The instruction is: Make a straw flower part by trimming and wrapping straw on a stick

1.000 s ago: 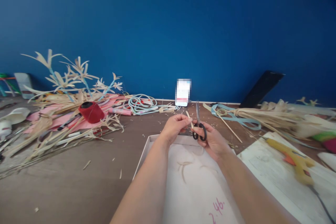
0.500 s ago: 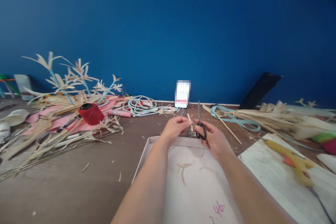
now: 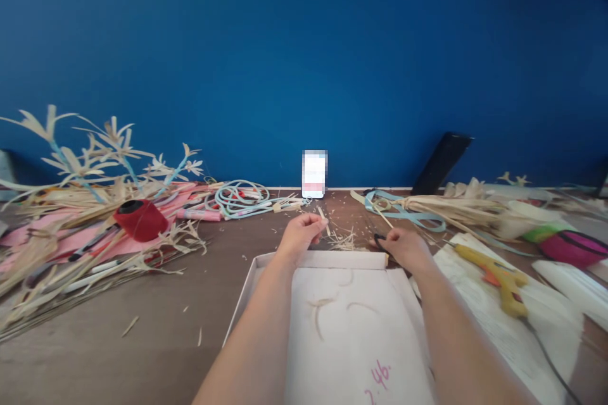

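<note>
My left hand (image 3: 301, 234) is closed in a pinch on a short pale straw piece (image 3: 322, 213), held just beyond the far rim of a white shallow box (image 3: 251, 275). My right hand (image 3: 405, 247) is lowered to the table right of the box, its fingers closed on black-handled scissors (image 3: 379, 240); only a handle loop shows. A small heap of straw trimmings (image 3: 342, 240) lies between the two hands. Curved straw slivers (image 3: 320, 307) lie inside the box.
Dried straw flowers and stalks (image 3: 90, 202) with a red spool (image 3: 139, 218) crowd the left. A coiled pale-blue cord (image 3: 240, 196) and a phone (image 3: 314, 174) stand by the blue wall. A yellow glue gun (image 3: 494, 272) lies on a white board at right, beside straw bundles (image 3: 456, 205).
My right hand has dropped from in front of me to the table on the right, taking the scissors down with it. My left hand keeps the straw piece. The view shifted slightly right.
</note>
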{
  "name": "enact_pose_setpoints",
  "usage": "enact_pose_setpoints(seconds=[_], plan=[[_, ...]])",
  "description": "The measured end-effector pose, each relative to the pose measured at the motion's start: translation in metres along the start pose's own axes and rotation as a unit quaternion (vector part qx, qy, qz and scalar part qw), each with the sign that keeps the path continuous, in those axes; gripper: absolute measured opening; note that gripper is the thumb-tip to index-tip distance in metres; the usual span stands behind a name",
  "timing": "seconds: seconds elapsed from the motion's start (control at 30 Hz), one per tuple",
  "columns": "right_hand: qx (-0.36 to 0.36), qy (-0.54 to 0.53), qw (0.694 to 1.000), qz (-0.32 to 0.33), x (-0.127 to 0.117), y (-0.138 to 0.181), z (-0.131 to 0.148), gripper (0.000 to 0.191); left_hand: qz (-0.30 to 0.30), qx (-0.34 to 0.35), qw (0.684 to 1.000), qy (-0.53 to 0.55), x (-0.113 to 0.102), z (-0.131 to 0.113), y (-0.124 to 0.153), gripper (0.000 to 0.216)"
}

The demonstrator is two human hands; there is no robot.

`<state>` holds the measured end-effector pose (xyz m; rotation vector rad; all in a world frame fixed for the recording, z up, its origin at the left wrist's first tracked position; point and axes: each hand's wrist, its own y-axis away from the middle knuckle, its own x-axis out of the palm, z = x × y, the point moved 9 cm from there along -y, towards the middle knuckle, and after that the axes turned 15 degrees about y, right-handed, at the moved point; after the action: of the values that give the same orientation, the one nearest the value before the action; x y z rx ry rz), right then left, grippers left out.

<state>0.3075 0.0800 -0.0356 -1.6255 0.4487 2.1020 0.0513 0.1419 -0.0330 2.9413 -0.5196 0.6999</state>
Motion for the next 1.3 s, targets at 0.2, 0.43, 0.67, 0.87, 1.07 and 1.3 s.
enact_pose_setpoints(seconds=[0.2,0.43,0.67,0.87,1.07,1.3], plan=[[0.032,-0.166,0.985,0.042,0.006,-0.004,-0.014,0.022,-0.001,0.003,1.000,0.002,0.000,0.000,-0.001,0.032],[0.083,0.003,0.985,-0.154,-0.023,-0.013,-0.044,0.032,-0.017,-0.010,1.000,0.014,-0.002,0.002,-0.001,0.032],[0.092,0.075,0.990,-0.079,-0.009,-0.011,-0.033,0.022,-0.010,-0.002,1.000,0.027,0.001,-0.002,0.002,0.029],[-0.036,-0.042,0.979,-0.194,-0.032,0.002,0.004,0.029,0.002,-0.003,0.997,0.074,0.005,-0.004,0.004,0.032],[0.087,-0.538,0.837,-0.040,0.010,-0.005,-0.012,0.014,0.000,-0.013,0.999,0.029,0.007,-0.001,0.003,0.029],[0.071,-0.734,0.669,0.095,0.011,0.002,0.009,0.013,-0.012,-0.005,1.000,0.003,0.007,0.000,0.001,0.027]])
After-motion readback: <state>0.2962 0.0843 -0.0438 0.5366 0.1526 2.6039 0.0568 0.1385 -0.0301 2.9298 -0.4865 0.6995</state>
